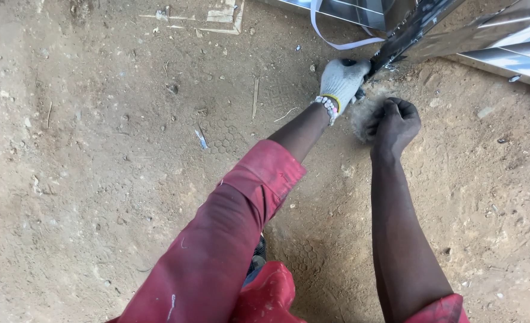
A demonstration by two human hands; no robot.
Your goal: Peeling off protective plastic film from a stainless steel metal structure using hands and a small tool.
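The ground [97,179] is bare packed dirt, littered with small stones, splinters and scraps. It lies open to the left and below the hands. At the top right, shiny metal sheets [492,36] close off the scene; their lower edge runs slanting from the upper middle toward the right border. A white strap [336,42] loops over the sheets near the top edge.

The left hand [342,81] wears a white knit glove with a beaded band at the wrist. It is closed around the dark corner of the metal sheets [390,57], the fingers wrapped against the edge. The red sleeve [229,239] of that arm is rolled up above the forearm.

The right hand [395,122] is bare. It sits just below and to the right of the gloved hand, near the sheet corner but apart from it. The fingers are curled inward into a loose fist over a pale scuffed patch of dirt [360,116]. Whether the fist pinches something small cannot be told; the curled fingers hide the palm.

The sheets are cut off by the top and right borders, so their full shape is not visible. The contact point under the glove is dark and hard to make out. A second red sleeve [441,311] is cut off at the bottom edge.
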